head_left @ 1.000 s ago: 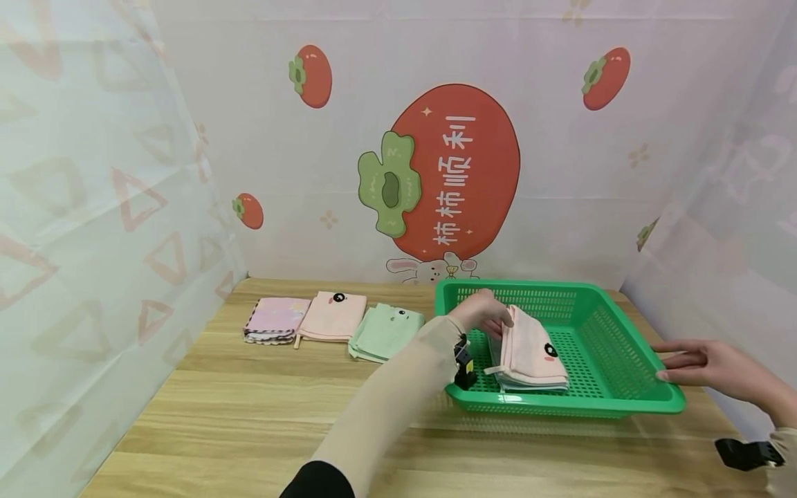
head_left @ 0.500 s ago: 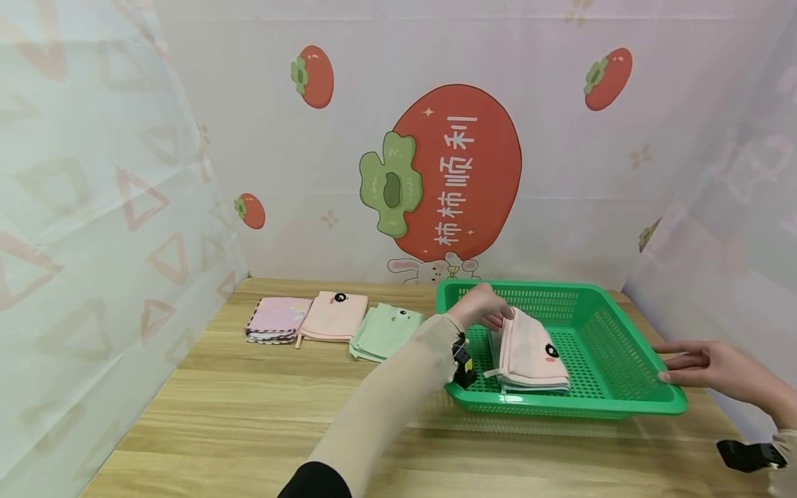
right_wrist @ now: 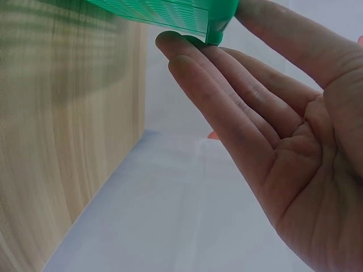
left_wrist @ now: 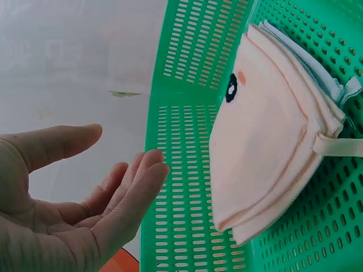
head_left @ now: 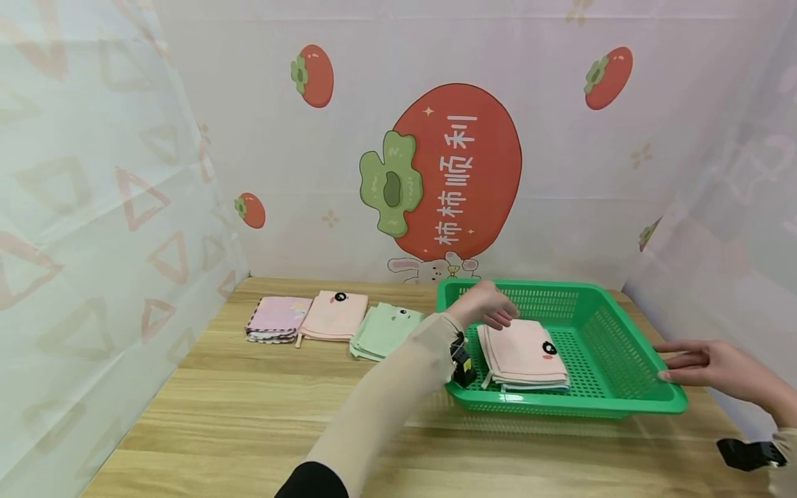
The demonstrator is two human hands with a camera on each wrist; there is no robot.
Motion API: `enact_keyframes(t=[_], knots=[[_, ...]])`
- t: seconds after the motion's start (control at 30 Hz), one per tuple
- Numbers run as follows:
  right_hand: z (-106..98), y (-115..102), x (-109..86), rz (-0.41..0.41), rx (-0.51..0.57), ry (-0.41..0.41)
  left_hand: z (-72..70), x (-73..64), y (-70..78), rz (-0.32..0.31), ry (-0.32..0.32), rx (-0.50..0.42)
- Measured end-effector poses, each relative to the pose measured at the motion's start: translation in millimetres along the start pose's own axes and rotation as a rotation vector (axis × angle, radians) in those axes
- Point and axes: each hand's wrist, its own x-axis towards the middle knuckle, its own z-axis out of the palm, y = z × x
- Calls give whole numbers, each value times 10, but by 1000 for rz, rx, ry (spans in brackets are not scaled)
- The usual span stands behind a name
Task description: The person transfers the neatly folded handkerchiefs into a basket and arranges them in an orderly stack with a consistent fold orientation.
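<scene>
In the head view my left hand [head_left: 486, 304] hovers over the back left of a green plastic basket [head_left: 629, 404]. The left wrist view shows its thumb and fingers apart, with nothing between them. Just beyond the fingertips, a folded pink towel [head_left: 519, 349] with an embroidered eye and a hanging loop lies flat in the basket. Beneath it peeks the edge of a folded light blue towel [left_wrist: 312, 62]. My right hand [head_left: 716, 366] holds the basket's right rim; in the right wrist view the thumb is above the rim [right_wrist: 218, 28] and the fingers are below.
On the wooden table [head_left: 249, 422], left of the basket, lie a folded purple towel [head_left: 280, 315] with a checked edge, another pink towel [head_left: 336, 318] and a green towel [head_left: 386, 332]. Printed cloth walls [head_left: 560, 173] enclose the back and sides.
My left hand has let go of the pink towel's left edge, which was raised before. That edge has dropped flat onto the stack. The right hand stays at the rim.
</scene>
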Motion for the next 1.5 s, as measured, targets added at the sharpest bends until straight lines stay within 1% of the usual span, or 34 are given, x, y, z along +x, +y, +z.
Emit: enact_keyframes(t=[0.1,0.27,0.67,0.8,1.03,1.17,1.27,1.5], knots=[[9,22,6,1,-2,-2,-7,-9,6,0,-17,-14],[18,39,7,2,8,-5,-18,-29,31,4,-34,8],[-3,-36,-10,8,-3,2,-133,-125,70,93,-90,18],[2,-21,-7,2,-2,8,-172,-146,70,117,-97,16],[2,11,4,-3,-5,13,-216,-167,80,135,-89,11],[5,14,3,0,-17,17,-248,-186,91,151,-105,25],[3,6,0,-3,-23,15,-279,-219,96,171,-118,53],[10,10,7,16,-4,12,-370,-292,75,218,-107,75]])
